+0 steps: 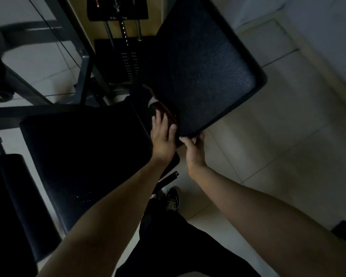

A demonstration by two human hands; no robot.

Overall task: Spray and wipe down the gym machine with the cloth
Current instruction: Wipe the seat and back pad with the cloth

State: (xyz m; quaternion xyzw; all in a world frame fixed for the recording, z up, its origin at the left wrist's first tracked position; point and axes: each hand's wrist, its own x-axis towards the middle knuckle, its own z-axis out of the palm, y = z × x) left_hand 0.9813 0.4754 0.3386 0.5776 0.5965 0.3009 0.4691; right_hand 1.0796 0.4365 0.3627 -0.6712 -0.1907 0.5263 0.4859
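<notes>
Just ahead of the left hand (163,136), the brown cloth (162,109) runs up the near edge of the back pad (208,66), pressed under flat fingers; the right hand (194,149) grips that pad's lower corner

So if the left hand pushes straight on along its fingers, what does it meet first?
The brown cloth, bunched just ahead of the left hand against the edge of the back pad; depth is unclear in the dark.

The cloth (161,109) (brownish, dim) is mostly hidden between left hand (163,136) and back pad (208,62).
</notes>
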